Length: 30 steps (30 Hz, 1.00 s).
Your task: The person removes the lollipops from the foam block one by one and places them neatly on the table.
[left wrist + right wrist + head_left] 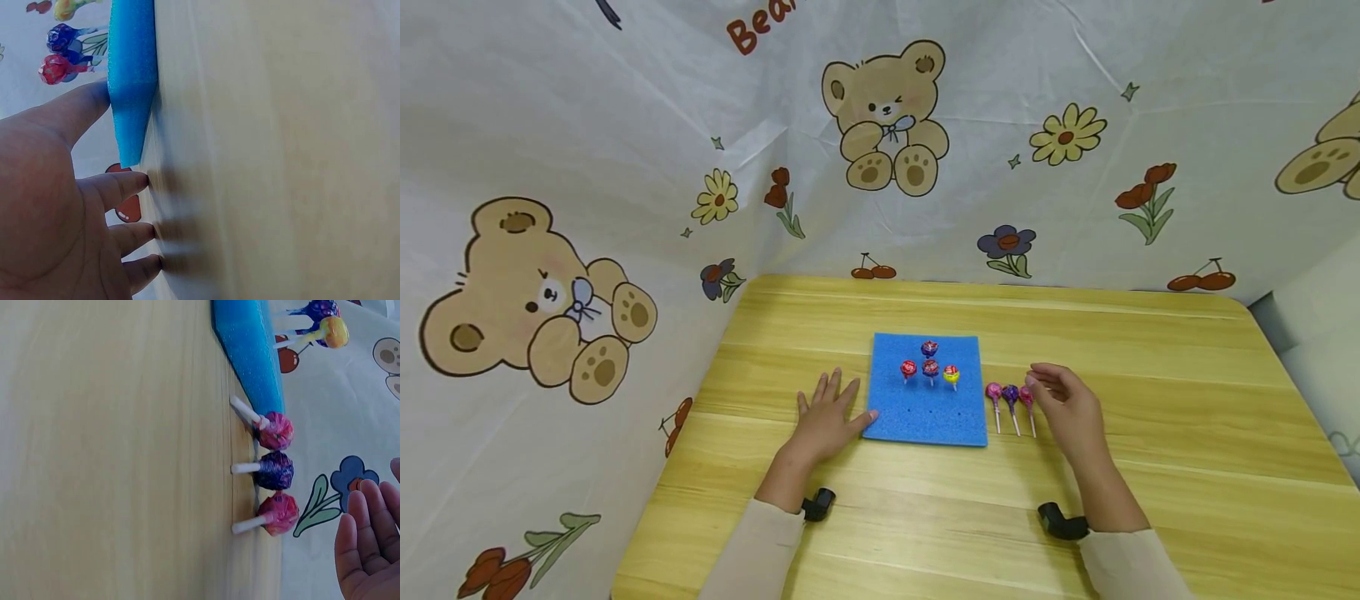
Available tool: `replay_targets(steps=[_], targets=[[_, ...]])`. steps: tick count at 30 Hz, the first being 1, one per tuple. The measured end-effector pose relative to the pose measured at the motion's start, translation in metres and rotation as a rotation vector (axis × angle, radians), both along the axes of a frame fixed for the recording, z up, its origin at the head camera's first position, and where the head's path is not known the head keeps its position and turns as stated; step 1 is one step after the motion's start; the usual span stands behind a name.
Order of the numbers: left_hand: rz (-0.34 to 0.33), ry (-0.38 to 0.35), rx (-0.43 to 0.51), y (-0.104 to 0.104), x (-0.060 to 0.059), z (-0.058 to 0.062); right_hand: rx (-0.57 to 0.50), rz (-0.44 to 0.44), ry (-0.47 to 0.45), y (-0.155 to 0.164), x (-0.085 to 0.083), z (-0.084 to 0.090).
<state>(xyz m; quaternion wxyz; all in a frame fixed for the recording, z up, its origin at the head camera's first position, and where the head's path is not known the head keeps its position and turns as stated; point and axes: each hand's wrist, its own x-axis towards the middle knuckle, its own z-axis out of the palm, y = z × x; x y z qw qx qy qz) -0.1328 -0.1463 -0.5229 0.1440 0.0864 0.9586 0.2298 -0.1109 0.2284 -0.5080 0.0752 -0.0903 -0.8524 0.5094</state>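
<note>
Four lollipops (930,365) stand planted in the blue foam pad (925,417); three loose lollipops (1011,396) lie on the bench (1150,400) beside it. Left hand (827,421) flat, steadying pad. Right hand (1063,400), fingers relaxed, empty, near the loose ones.

On the table (1150,375) a foam pad (925,417) lies in the middle, four lollipops (930,367) standing in its far half. Three more lollipops (1011,400) lie just right of it. The left hand (827,421) rests flat at the pad's left edge; the right hand (1067,404) hovers beside the loose three.
</note>
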Motion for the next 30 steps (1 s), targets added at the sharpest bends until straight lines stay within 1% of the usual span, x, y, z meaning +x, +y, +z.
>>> replay_targets(steps=[13, 18, 23, 27, 30], targets=[[0.000, 0.003, -0.001, 0.000, 0.000, -0.002, -0.012, 0.088, 0.014, -0.026, -0.006, -0.004], [0.002, 0.003, 0.001, 0.000, 0.001, -0.001, -0.042, 0.131, -0.016, -0.036, -0.007, -0.007], [0.003, -0.003, 0.003, 0.001, 0.001, 0.001, -0.016, 0.164, -0.041, -0.048, -0.008, -0.007], [0.004, -0.001, 0.005, 0.001, 0.001, 0.001, 0.007, 0.198, -0.043, -0.058, -0.011, -0.006], [0.002, 0.002, 0.003, 0.001, 0.001, 0.001, 0.022, 0.220, -0.063, -0.064, -0.013, -0.007]])
